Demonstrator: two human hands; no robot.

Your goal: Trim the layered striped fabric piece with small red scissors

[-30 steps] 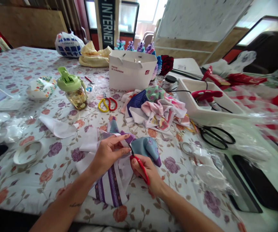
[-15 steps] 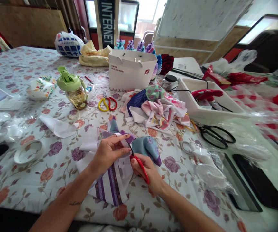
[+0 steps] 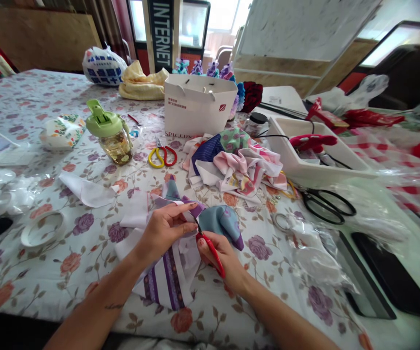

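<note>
Between thumb and fingers my left hand (image 3: 169, 223) pinches a purple and blue-grey piece of fabric (image 3: 219, 221). My right hand (image 3: 220, 255) is closed round red-handled scissors (image 3: 213, 255), whose blades meet the fabric close to my left fingertips. Part of the blades is hidden by the cloth and fingers. Beneath my hands lies a purple-and-white striped cloth (image 3: 166, 282), spread on the flowered tablecloth (image 3: 104, 301). White fabric scraps (image 3: 135, 211) lie left of and under my left hand. Another white scrap (image 3: 88, 189) rests farther left.
Red-and-yellow scissors (image 3: 162, 156), a fabric heap (image 3: 246, 165) and a white paper bag (image 3: 199, 107) stand ahead. A green-lidded bottle (image 3: 111, 136) and tape roll (image 3: 43, 229) are left. Black scissors (image 3: 328, 205), a white bin (image 3: 286, 158) and a black phone-like slab (image 3: 392, 274) are right.
Almost nothing differs. The red scissors' handles have shifted very slightly, while my left hand keeps its pinch on the fabric in the same place.
</note>
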